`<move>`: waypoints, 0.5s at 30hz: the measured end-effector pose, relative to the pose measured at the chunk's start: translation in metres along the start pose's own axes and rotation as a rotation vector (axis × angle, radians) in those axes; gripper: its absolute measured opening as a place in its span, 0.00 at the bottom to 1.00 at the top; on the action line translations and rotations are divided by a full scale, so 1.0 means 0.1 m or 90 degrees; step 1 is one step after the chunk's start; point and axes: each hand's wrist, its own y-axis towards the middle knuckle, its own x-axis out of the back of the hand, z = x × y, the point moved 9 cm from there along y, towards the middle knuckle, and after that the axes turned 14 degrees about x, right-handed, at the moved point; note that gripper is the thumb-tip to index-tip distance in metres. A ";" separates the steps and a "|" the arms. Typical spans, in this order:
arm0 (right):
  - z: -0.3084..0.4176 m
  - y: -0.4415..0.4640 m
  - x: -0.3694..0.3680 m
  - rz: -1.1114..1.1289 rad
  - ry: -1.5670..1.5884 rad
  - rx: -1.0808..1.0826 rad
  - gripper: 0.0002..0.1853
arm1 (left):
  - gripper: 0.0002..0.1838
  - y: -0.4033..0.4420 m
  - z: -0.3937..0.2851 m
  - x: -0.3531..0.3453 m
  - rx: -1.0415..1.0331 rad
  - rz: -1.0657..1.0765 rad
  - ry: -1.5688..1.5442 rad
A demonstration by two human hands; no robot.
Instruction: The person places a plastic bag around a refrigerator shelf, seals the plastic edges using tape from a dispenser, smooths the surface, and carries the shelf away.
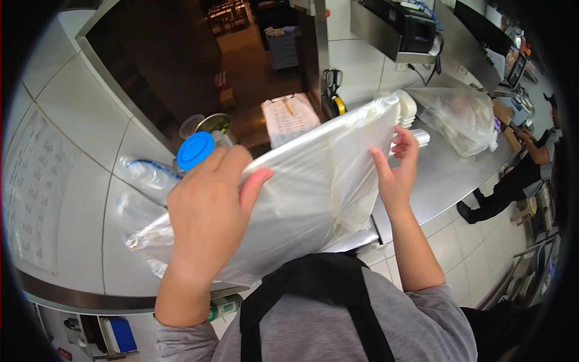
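A wide, flat white package (295,193) wrapped in clear plastic is tilted up in front of me, with a strip of tape down its face. My left hand (209,199) is closed over its upper left edge; the thumb lies on the near face and the fingertips are hidden. At the right edge, my right hand (398,172) has its thumb against the face and its curled fingers on the other side. Just beyond my left hand is a blue round lid (196,151). White stacked lids or cups (407,110) show behind the package's upper right corner.
A steel counter (416,193) runs right, carrying a clear bag (461,117). Scissors (332,81) hang beside the hatch, near a clipboard with paper (291,117). A black printer (413,30) sits on a shelf. Another person (531,163) stands at far right.
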 end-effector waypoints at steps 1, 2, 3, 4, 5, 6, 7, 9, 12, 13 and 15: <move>-0.30 -0.14 0.05 -0.074 0.071 -0.088 0.19 | 0.15 0.00 -0.03 0.02 -0.003 -0.005 -0.009; -0.68 -0.42 -0.11 -0.020 0.233 -0.200 0.23 | 0.16 0.02 -0.01 0.01 0.019 0.024 -0.016; -0.84 -0.60 -0.20 0.066 0.317 -0.285 0.22 | 0.16 0.03 0.01 -0.01 0.040 0.054 -0.022; -0.94 -0.81 -0.29 0.153 0.402 -0.370 0.21 | 0.17 0.05 0.04 -0.03 0.064 0.086 -0.025; -1.00 -1.03 -0.33 0.229 0.410 -0.414 0.20 | 0.17 0.07 0.04 0.00 0.061 0.082 -0.026; -1.06 -1.26 -0.38 0.306 0.419 -0.454 0.19 | 0.18 0.08 0.05 -0.03 0.061 0.122 -0.026; -1.12 -1.44 -0.39 0.336 0.450 -0.493 0.18 | 0.18 0.09 0.05 -0.06 0.063 0.161 -0.024; -1.24 -1.80 -0.39 0.370 0.487 -0.528 0.16 | 0.18 0.12 0.03 -0.07 0.081 0.207 -0.019; -1.33 -2.25 -0.38 0.470 0.438 -0.569 0.15 | 0.18 0.15 0.02 -0.16 0.065 0.269 -0.047; -1.34 -2.25 -0.34 0.432 0.444 -0.561 0.14 | 0.17 0.15 -0.03 -0.16 0.024 0.283 -0.080; -1.36 -2.18 -0.30 0.404 0.457 -0.549 0.13 | 0.15 0.20 -0.02 -0.12 0.023 0.307 -0.085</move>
